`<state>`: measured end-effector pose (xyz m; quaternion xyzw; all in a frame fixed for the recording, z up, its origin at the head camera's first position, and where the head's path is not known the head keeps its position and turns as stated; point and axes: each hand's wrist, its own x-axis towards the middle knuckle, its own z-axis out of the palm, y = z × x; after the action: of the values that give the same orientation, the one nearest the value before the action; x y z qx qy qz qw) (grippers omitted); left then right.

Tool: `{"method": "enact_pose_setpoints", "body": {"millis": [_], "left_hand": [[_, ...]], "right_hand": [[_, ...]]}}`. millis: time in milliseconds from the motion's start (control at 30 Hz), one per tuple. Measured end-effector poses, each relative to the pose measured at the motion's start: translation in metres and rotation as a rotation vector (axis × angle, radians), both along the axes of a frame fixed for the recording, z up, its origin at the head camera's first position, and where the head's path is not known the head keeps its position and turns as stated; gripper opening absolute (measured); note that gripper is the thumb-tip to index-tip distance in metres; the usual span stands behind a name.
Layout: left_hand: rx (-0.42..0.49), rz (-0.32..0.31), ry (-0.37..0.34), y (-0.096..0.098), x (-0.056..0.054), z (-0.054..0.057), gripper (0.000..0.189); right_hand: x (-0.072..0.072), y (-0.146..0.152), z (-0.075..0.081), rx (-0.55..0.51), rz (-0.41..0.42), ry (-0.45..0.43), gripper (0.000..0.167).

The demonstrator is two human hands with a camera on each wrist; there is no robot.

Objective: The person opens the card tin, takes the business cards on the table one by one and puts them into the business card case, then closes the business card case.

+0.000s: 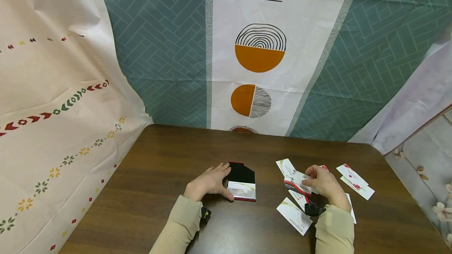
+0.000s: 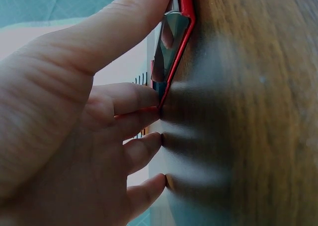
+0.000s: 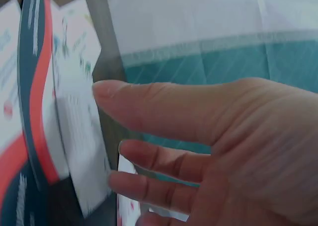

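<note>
We see the left hand [image 1: 211, 181], fingers spread, touching the red-edged card case [image 1: 243, 176]; our right hand [image 1: 325, 183], thumb and fingers parted, meets wave-striped business cards [image 1: 296, 183].

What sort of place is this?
Probably a makeshift indoor tabletop workspace: a brown table with printed cards scattered on it, a teal-and-white patterned cloth hanging behind and a cream cloth at the left.
</note>
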<state>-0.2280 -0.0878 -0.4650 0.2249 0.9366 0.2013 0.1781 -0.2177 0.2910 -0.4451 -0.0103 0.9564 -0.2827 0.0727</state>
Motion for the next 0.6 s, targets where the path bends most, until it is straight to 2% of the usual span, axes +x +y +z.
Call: {"method": "enact_pose_setpoints", "body": {"millis": [300,600], "left_hand": [[0.019,0.011,-0.009,0.000,0.003,0.000,0.102],[-0.016,0.007,-0.003,0.001,-0.001,-0.001,0.107]], "right_hand": [[0.004,0.018,-0.006,0.040,-0.039,-0.069,0.056],[0.003,0.020,-0.012,0.057,-0.052,-0.061,0.050]]}}
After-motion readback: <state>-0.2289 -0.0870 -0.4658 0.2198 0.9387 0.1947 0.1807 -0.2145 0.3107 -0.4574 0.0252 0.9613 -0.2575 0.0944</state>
